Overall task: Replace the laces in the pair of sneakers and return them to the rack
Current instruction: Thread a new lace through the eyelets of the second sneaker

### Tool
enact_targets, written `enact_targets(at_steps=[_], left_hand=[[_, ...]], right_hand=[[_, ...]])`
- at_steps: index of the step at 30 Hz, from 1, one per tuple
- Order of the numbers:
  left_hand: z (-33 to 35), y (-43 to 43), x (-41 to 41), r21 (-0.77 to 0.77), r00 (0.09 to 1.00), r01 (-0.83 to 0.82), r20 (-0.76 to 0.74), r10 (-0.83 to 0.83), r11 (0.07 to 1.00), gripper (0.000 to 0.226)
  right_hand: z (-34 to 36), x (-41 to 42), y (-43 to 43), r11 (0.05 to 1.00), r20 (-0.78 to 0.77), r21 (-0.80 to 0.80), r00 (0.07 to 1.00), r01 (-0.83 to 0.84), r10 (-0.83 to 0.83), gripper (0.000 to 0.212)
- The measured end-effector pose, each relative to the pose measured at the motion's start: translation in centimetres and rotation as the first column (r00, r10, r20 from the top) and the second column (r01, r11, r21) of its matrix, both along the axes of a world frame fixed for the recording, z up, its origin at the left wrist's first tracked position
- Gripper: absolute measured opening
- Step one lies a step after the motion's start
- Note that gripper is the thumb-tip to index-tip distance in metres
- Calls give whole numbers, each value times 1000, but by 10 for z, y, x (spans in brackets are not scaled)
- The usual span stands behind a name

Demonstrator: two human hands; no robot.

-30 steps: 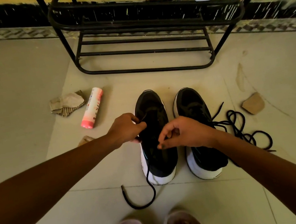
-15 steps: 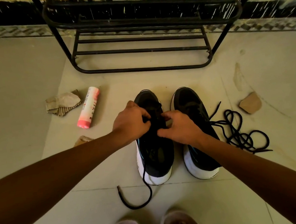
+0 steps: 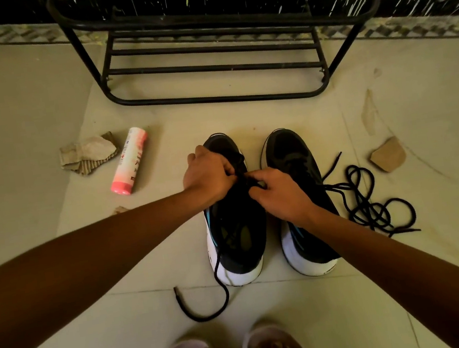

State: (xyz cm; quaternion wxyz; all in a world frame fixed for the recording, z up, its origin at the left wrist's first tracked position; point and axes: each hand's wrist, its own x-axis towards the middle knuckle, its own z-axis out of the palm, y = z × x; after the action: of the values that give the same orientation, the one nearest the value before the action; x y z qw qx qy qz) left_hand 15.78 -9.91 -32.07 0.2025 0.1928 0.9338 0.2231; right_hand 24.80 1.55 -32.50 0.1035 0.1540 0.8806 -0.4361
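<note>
Left hand (image 3: 208,176) and right hand (image 3: 279,196) drawn closer over left sneaker (image 3: 238,231), fingers (image 3: 256,176) curled, seemingly pinching lace (image 3: 227,293), eyelets hidden.

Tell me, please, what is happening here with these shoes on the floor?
A person stands over two black sneakers on the floor before the rack. The left hand and the right hand both pinch a black lace over the eyelets of the left sneaker; its free end trails past the heel. The right sneaker is untouched, a loose lace heaped beside it. Neither shoe is on the rack yet.
</note>
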Motion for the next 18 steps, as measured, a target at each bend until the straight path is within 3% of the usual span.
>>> enact_targets(at_steps=[6,10,15,18], left_hand=[[5,3,0,-32,991,-47,121,51,998,15],[13,1,-1,-87,979,14,205,4,996,26],[37,-16,11,-4,976,142,168,-140,990,19],[48,-25,8,80,952,176,242,-190,981,10]], right_hand=[[0,0,-4,994,-18,102,999,-43,45,18],[-5,1,-11,963,8,268,1000,-24,23,28],[-6,-2,-14,946,38,321,999,-37,26,24],[-7,-5,-15,957,55,286,998,-42,27,22]])
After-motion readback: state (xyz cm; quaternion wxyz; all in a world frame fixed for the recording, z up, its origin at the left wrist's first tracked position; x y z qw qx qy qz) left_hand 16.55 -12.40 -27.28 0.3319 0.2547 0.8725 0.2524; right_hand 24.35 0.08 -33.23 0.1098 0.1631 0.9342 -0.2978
